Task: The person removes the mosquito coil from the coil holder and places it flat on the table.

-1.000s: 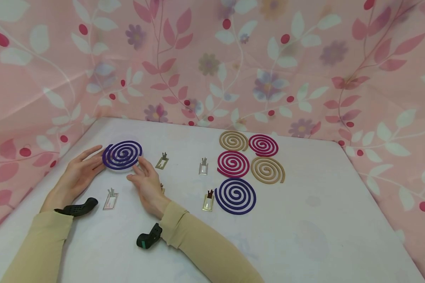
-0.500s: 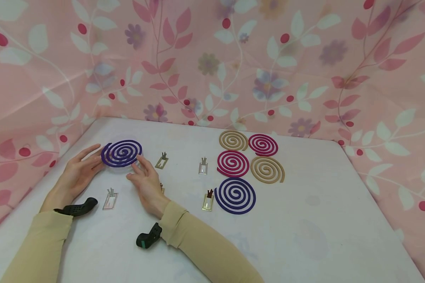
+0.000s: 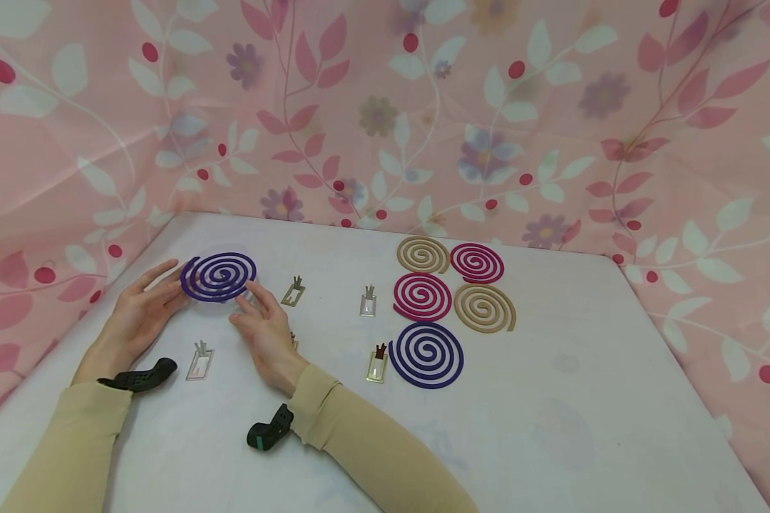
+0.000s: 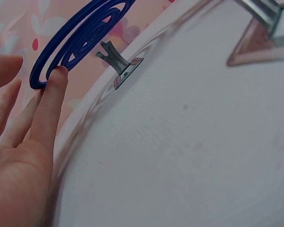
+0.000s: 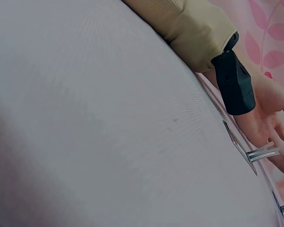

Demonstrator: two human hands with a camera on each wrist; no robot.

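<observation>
A purple mosquito coil (image 3: 218, 276) lies level between both hands at the table's left, raised above the surface. My left hand (image 3: 142, 306) supports its left edge; in the left wrist view an extended fingertip touches the rim of the coil (image 4: 80, 40). At the opposite edge my right hand (image 3: 268, 338) touches it with its fingertips, its thumb apart below. Beneath the coil something is partly hidden. Small metal coil stands with upright prongs are nearby: a silver stand (image 3: 200, 360) in front and a brass-coloured stand (image 3: 294, 292) to the right. Another stand (image 3: 294, 343) is mostly behind my right hand.
Two more stands are mid-table, one silver (image 3: 368, 302) and one gold (image 3: 377, 365). To their right lie a purple coil (image 3: 426, 355), pink coils (image 3: 423, 297) (image 3: 478, 263) and beige coils (image 3: 423, 255) (image 3: 485, 308). Pink floral cloth (image 3: 385, 128) hangs behind the white table (image 3: 584, 442).
The purple coil has shifted slightly left and away from me, its left side moving most. Both hands keep nearly the same place, with the left fingertips a little higher.
</observation>
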